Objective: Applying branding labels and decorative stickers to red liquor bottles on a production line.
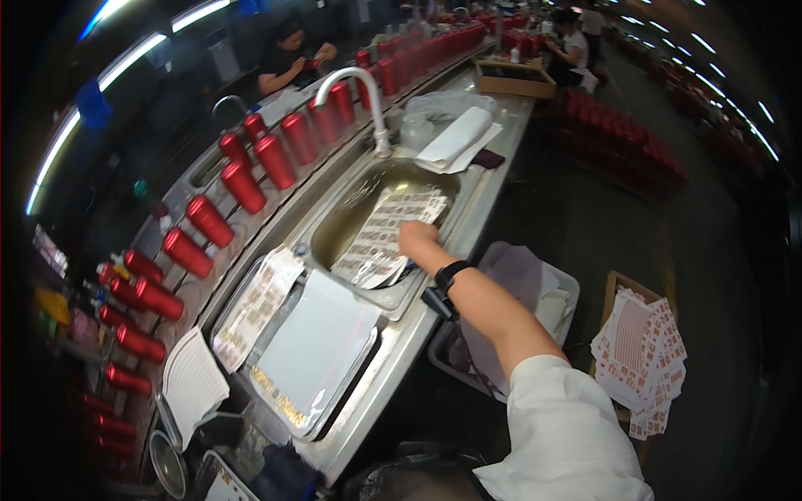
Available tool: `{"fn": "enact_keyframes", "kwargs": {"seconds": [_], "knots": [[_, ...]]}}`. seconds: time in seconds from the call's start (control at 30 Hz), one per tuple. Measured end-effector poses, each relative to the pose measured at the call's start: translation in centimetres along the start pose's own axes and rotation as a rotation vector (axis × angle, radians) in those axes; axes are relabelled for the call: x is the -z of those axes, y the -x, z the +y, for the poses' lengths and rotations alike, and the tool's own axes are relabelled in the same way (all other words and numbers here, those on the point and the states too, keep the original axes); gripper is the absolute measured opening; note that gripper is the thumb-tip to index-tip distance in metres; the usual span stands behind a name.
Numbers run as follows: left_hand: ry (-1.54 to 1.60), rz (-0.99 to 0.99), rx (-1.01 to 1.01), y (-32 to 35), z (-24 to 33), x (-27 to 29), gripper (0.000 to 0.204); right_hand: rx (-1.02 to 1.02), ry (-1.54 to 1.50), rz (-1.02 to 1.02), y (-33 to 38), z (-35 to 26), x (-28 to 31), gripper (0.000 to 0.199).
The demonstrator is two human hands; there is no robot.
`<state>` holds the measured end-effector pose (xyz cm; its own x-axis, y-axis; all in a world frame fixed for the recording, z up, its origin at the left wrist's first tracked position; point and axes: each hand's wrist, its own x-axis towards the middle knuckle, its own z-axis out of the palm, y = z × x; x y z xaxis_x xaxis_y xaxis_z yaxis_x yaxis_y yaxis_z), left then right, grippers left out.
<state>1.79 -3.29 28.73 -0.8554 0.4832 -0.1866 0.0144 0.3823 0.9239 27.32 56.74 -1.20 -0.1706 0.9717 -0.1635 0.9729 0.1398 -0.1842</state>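
My right hand (416, 240) reaches over the sink, its fingers closed at the right edge of a batch of printed sheets (386, 225). The fingertips are partly hidden, but they seem to pinch a sheet edge. These white sheets carry rows of brown print and lie fanned out in the steel sink basin (334, 209), which appears to have water in it. A dark band with a black box sits on my right wrist. My left hand is out of view.
A white faucet (380, 117) arches over the sink. Left of it stand rows of red bottles (245, 187). A tray (322, 346) and more printed sheets (259, 305) lie nearer. On the right are a plastic bin (564, 284) and stacked sheets (639, 351). Other people sit farther off.
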Motion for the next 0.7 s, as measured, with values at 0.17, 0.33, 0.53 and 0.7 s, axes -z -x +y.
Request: {"fn": "enact_keyframes", "kwargs": {"seconds": [0.17, 0.33, 0.53, 0.7], "knots": [[-0.100, 0.173, 0.024, 4.2, 0.3, 2.5, 0.038, 0.016, 0.116, -0.112, -1.2, -0.7, 0.0, 0.031], [-0.134, 0.371, 0.025, 8.0, -0.9, 6.5, 0.039, 0.103, 0.103, -0.070, -1.6, -0.9, 0.4, 0.034], [-0.112, 0.606, 0.088, 6.9, -6.4, 10.0, 0.046, 0.277, 0.336, -0.137, -7.4, 1.0, -6.0, 0.023], [-0.124, 0.344, -0.001, 6.0, -10.8, 14.5, 0.036, 0.344, 0.288, -0.004, -12.5, 4.9, -6.6, 0.020]]}}
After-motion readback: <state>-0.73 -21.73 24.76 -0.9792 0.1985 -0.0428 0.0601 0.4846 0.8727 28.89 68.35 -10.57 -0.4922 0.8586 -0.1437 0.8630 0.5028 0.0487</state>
